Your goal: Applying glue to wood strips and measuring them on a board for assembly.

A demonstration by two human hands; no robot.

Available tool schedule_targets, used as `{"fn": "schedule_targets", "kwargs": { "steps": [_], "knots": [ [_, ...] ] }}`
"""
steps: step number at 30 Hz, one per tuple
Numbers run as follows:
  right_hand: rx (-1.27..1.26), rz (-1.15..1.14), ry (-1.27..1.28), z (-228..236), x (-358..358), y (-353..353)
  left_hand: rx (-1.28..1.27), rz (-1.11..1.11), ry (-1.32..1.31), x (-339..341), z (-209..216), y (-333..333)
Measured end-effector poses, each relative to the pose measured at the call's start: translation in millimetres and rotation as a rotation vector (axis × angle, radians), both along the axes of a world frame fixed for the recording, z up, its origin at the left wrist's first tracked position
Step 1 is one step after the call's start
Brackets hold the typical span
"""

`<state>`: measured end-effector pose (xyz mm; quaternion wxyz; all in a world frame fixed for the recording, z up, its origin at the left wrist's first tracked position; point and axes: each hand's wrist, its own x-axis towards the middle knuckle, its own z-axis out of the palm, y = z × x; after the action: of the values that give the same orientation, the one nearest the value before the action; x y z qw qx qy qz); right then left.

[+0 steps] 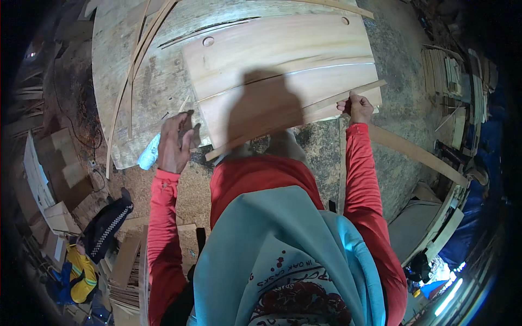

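A pale wooden panel [304, 49] with two round holes near its far corners lies in front of me, my shadow across it. Along its near edge runs a thin wooden strip [326, 102], slanting from lower left to upper right. My right hand [359, 108] has its fingers closed at the strip's right part, thumb against the edge. To the left of the panel, my left hand [175, 144] hovers with fingers apart and nothing visible in it. Beside that hand lies a white and blue plastic bottle [148, 152].
A large worn board [141, 98] lies under the panel, with long thin strips [130, 79] on its left. Another strip [418, 152] stretches off to the right. Stacked boards [443, 73] stand at far right; more wood pieces [124, 271] and a yellow garment [81, 271] are at lower left.
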<state>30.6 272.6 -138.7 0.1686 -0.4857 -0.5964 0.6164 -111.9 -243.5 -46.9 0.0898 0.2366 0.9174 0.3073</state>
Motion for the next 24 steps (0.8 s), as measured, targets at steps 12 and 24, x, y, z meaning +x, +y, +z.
{"fn": "schedule_targets", "kwargs": {
  "steps": [12,24],
  "knots": [
    [-0.040,-0.006,-0.172,3,1,16,0.217,0.257,-0.397,24,-39,31],
    [0.942,0.249,0.095,-18,-17,152,0.116,0.254,-0.303,48,-87,28]
  ]
}}
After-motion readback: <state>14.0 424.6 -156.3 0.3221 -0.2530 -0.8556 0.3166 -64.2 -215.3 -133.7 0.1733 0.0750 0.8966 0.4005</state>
